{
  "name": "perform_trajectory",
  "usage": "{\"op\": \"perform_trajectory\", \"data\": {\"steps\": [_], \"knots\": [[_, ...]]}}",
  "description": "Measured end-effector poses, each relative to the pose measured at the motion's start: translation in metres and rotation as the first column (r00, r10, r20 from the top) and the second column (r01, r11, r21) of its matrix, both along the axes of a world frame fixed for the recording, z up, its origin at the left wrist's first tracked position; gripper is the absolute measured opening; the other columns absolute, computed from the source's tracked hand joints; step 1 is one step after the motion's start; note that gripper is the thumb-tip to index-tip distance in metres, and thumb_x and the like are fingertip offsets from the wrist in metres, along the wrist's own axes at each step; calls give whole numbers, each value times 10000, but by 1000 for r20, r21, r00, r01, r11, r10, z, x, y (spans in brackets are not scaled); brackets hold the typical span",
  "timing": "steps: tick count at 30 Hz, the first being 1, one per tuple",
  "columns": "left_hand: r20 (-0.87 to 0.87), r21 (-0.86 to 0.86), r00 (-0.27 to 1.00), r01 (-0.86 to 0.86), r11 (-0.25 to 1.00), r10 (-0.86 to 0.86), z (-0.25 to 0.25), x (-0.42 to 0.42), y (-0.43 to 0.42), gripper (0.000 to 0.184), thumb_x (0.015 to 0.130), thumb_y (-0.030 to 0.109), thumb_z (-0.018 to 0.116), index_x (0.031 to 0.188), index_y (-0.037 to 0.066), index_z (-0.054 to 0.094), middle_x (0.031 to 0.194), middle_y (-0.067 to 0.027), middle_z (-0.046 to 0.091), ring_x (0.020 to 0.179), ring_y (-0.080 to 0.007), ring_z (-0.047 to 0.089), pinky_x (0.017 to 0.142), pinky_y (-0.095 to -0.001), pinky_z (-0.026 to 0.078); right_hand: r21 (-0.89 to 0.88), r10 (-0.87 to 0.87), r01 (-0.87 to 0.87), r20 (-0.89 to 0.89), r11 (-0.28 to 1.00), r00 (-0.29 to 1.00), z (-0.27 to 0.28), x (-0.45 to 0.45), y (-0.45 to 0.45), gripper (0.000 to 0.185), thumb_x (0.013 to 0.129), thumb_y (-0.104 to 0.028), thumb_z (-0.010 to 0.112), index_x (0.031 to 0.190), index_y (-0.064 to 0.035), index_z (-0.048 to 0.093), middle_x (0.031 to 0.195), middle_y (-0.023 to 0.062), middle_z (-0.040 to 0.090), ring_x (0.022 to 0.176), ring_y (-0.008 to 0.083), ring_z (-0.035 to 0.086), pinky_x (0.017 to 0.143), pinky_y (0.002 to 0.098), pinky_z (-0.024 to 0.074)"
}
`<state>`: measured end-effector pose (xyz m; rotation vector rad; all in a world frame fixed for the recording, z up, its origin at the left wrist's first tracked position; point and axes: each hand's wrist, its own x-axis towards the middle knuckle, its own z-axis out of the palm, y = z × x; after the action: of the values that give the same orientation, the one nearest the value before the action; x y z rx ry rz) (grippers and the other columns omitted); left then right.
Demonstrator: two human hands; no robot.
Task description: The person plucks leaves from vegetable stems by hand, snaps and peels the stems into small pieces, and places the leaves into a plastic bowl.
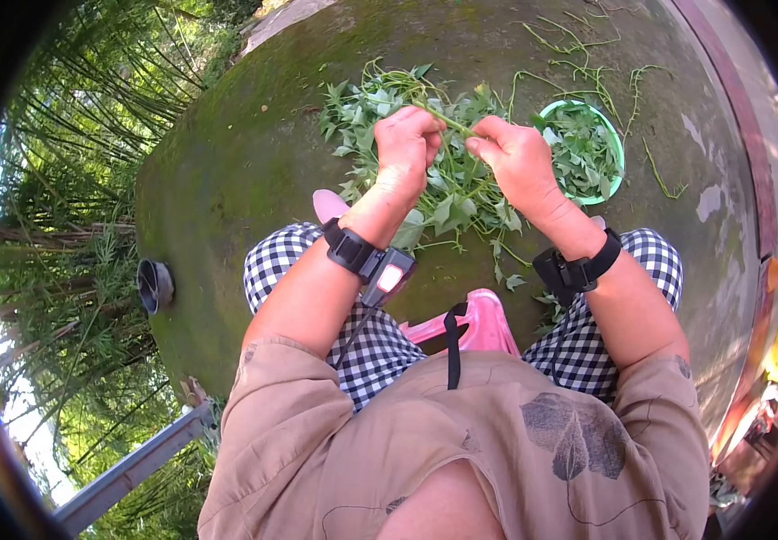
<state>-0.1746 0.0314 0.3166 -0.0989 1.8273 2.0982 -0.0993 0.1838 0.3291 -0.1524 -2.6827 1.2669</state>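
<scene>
Between my two hands runs a green leafy vine stem (pixel 447 121), held over a heap of leafy vines (pixel 456 202) on the ground. My left hand (pixel 407 144) has its fingers closed on the stem's left part. Thumb and fingers of my right hand (pixel 513 155) pinch the same stem further right. Just right of that hand stands a round basin with a light green rim (pixel 621 148), filled with picked leaves (pixel 580 148). Both wrists wear black straps, and the left one carries a small device (pixel 389 277).
Bare stripped stems (pixel 587 76) lie scattered on the mossy concrete (pixel 227 180) beyond the basin. A pink plastic stool (pixel 488 324) shows between my knees. At the left edge sits a dark pot (pixel 155 285) beside bamboo. Assorted items line the right edge.
</scene>
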Motion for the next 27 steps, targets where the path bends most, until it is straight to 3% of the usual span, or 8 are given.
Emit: {"op": "perform_trajectory", "data": {"steps": [5, 10, 15, 19, 22, 23, 26, 27], "knots": [[236, 178, 969, -117, 977, 73, -9, -20, -13, 97, 827, 86, 545, 810, 8, 599, 582, -44, 538, 420, -125, 421, 379, -278, 284, -309, -45, 56, 43, 949, 998, -15, -1, 2, 171, 811, -204, 689, 843, -38, 661, 646, 109, 613, 589, 221, 575, 574, 338, 443], [187, 234, 971, -192, 953, 150, -1, -36, -25, 91, 838, 101, 543, 844, 32, 602, 630, -49, 577, 424, -125, 465, 366, -268, 297, -541, -53, 135, 164, 830, 985, -36, -7, 20, 176, 796, -147, 715, 834, 13, 651, 637, 43, 597, 591, 108, 499, 575, 283, 418], [156, 279, 955, -287, 916, 252, 8, -53, -46, 103, 852, 113, 538, 830, 25, 586, 641, -80, 583, 430, -140, 474, 361, -274, 293, -440, -190, 296, 269, 848, 944, -58, -2, 46, 203, 766, -163, 743, 811, 9, 646, 652, 50, 605, 622, 126, 516, 604, 310, 426], [153, 296, 935, -352, 888, 320, 11, -62, -58, 112, 850, 129, 546, 849, 22, 582, 650, -87, 585, 442, -146, 477, 369, -279, 294, -197, -306, 349, 218, 916, 927, -78, 5, 66, 194, 761, -178, 717, 766, -1, 638, 665, 55, 620, 632, 174, 545, 609, 353, 424], [152, 308, 945, -323, 895, 289, 12, -64, -61, 115, 851, 130, 546, 870, 22, 579, 661, -87, 585, 454, -144, 476, 382, -279, 301, -424, -311, 403, 272, 811, 911, -83, 5, 71, 153, 776, -139, 693, 767, 2, 633, 667, 55, 622, 621, 177, 552, 599, 344, 424], [164, 284, 964, -249, 926, 208, 11, -62, -59, 115, 867, 132, 522, 893, 30, 569, 691, -91, 587, 475, -153, 465, 395, -284, 298, -560, -286, 426, 323, 711, 902, -83, 8, 71, 153, 787, -109, 691, 844, 15, 621, 639, 52, 589, 628, 158, 564, 578, 314, 424], [251, 255, 968, -46, 966, -20, 7, -38, -34, 128, 880, 132, 501, 928, 28, 561, 716, -100, 595, 491, -161, 468, 400, -285, 295, -568, -229, 485, 463, 665, 856, -57, 9, 59, 285, 795, -81, 689, 1014, 47, 560, 685, 70, 577, 592, 158, 567, 537, 286, 432], [277, 266, 958, -4, 964, -73, 3, -32, -27, 128, 878, 129, 504, 931, 28, 561, 718, -102, 600, 492, -158, 471, 399, -281, 297, -662, -205, 513, 488, 547, 848, -43, 11, 48, 429, 793, -69, 690, 1141, 64, 476, 754, 104, 570, 537, 176, 563, 498, 292, 451]]}}
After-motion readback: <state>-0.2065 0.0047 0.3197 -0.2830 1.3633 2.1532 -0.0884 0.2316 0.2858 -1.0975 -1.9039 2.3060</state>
